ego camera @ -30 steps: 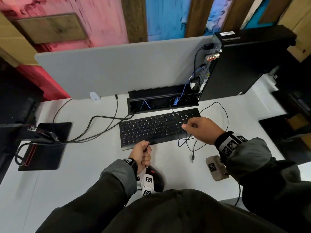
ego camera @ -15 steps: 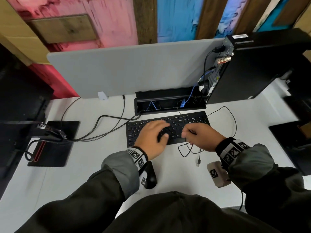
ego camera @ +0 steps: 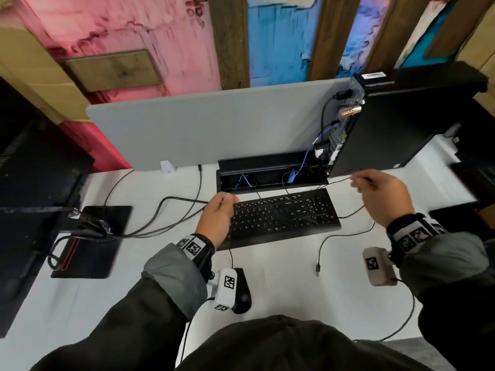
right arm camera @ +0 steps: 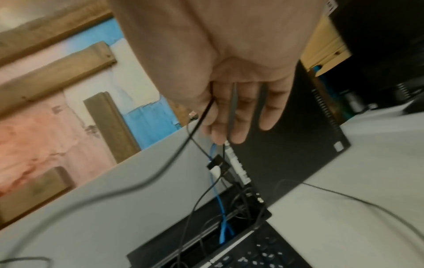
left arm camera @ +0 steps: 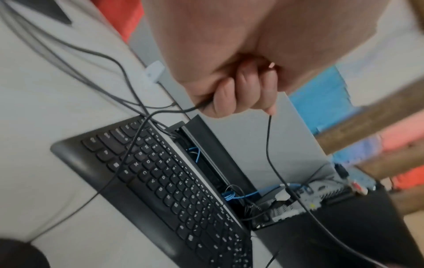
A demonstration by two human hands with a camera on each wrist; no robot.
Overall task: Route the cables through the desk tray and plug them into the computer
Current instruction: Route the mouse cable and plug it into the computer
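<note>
A thin black cable [ego camera: 336,181] is stretched between my two hands above the black keyboard [ego camera: 284,215]. My left hand [ego camera: 227,200] hovers over the keyboard's left end, its fingers [left arm camera: 241,98] curled round the cable [left arm camera: 269,145]. My right hand [ego camera: 357,180] pinches the cable [right arm camera: 183,150] at the foot of the black computer tower [ego camera: 401,124]. The open black desk tray [ego camera: 270,162] lies just behind the keyboard. A loose USB plug [ego camera: 317,269] lies on the white desk in front of the keyboard.
A black mouse [ego camera: 242,290] sits near my left forearm. The monitor [ego camera: 34,183] and its flat base [ego camera: 91,236] stand at the left, with thick black cables [ego camera: 171,199] running toward the tray. A blue cable [ego camera: 293,175] rises from the tray to the tower. A grey partition [ego camera: 214,129] stands behind.
My left hand moved from the keyboard's middle to its left end. My right hand moved up and right toward the tower, pulling the cable taut between the hands.
</note>
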